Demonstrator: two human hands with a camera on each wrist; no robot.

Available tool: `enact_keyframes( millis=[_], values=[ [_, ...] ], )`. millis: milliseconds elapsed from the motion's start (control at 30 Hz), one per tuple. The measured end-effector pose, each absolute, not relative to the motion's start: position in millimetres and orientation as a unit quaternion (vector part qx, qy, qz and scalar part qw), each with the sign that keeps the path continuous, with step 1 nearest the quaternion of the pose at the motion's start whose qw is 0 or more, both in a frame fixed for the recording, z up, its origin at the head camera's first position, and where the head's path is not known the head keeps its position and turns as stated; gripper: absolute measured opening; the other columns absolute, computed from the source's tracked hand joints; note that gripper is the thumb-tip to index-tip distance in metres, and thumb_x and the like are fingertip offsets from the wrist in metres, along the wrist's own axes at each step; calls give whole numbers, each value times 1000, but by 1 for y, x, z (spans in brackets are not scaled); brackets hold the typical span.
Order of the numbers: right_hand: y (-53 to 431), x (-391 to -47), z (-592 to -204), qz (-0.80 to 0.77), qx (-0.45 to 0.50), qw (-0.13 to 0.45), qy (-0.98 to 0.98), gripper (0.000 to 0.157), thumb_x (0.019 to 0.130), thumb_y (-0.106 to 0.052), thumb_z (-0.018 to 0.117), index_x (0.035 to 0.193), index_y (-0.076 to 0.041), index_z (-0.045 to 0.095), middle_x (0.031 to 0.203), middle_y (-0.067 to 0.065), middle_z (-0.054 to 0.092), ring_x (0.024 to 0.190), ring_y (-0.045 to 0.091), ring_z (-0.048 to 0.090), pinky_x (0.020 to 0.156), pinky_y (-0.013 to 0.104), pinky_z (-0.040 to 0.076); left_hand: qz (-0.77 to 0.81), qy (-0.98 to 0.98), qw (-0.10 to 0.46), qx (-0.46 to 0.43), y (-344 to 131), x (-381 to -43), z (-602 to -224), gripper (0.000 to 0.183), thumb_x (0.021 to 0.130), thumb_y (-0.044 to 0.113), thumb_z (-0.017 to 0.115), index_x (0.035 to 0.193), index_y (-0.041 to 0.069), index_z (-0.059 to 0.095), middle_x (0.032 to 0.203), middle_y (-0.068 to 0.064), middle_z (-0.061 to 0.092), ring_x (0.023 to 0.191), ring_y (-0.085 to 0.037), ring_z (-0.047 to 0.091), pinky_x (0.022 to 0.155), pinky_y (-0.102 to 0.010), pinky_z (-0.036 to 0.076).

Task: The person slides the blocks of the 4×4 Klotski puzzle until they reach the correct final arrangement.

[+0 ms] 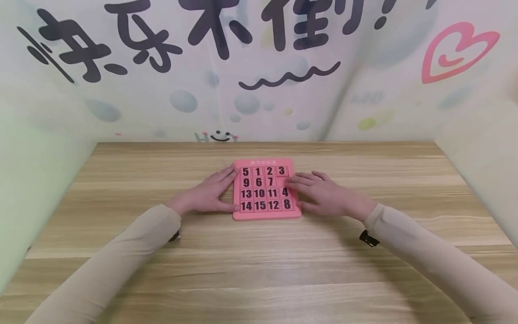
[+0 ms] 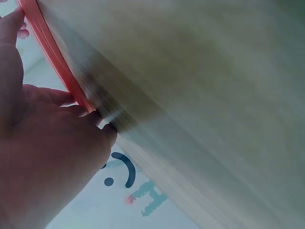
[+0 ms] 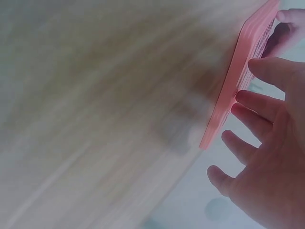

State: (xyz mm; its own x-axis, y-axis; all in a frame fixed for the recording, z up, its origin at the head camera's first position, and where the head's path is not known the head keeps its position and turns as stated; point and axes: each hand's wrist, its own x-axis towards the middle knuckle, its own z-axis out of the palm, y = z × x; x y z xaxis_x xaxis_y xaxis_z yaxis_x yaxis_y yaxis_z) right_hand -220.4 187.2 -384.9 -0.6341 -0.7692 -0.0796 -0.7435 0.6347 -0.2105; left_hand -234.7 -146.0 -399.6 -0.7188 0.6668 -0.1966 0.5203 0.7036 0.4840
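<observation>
A pink number sliding puzzle lies flat on the table, its tiles in black numerals. The top row reads 5, 1, 2, 3; below it come 9, 6, 7 and a gap at the right. My left hand rests along the puzzle's left edge, thumb near the lower corner and fingers near the upper one. From the right, my right hand reaches over the frame, with fingertips beside the gap and above the 4 tile. Its fingers are spread and fairly straight in the right wrist view.
The wood-grain table extends around the puzzle. Behind it hangs a printed white backdrop with dark characters and a pink heart. A pale wall borders the left side. Black straps show under the sleeves.
</observation>
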Motion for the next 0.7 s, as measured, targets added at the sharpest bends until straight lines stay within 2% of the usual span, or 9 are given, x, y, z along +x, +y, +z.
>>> enact_keyframes(
  millis=[200, 333, 500, 700],
  values=[
    [189, -213, -386, -71, -448, 63, 889, 52, 96, -29, 59, 143, -10, 48, 148, 10, 42, 137, 36, 33, 109, 64, 19, 203, 904, 180, 330, -145, -235, -401, 104, 86, 45, 69, 153, -3, 6, 159, -19, -6, 145, -36, -1, 116, -46, 3],
    [189, -209, -385, -74, -460, 70, 882, 48, 96, -29, 58, 141, -14, 52, 148, 11, 43, 136, 36, 34, 108, 64, 20, 204, 904, 181, 329, -146, -235, -400, 104, 86, 45, 69, 152, -3, 6, 159, -20, -6, 145, -37, -1, 116, -47, 3],
    [189, -208, -384, -90, -457, 80, 881, 49, 96, -28, 59, 142, -14, 50, 148, 12, 42, 136, 36, 35, 108, 64, 20, 202, 905, 183, 328, -146, -234, -399, 104, 86, 46, 69, 153, -2, 5, 159, -19, -7, 145, -36, -1, 116, -47, 4],
    [189, -210, -386, -81, -453, 62, 886, 49, 95, -25, 59, 142, -14, 50, 148, 13, 41, 136, 39, 34, 107, 67, 20, 204, 904, 183, 327, -147, -234, -400, 103, 87, 45, 69, 153, -2, 5, 159, -19, -6, 145, -37, -1, 116, -47, 3]
  ],
)
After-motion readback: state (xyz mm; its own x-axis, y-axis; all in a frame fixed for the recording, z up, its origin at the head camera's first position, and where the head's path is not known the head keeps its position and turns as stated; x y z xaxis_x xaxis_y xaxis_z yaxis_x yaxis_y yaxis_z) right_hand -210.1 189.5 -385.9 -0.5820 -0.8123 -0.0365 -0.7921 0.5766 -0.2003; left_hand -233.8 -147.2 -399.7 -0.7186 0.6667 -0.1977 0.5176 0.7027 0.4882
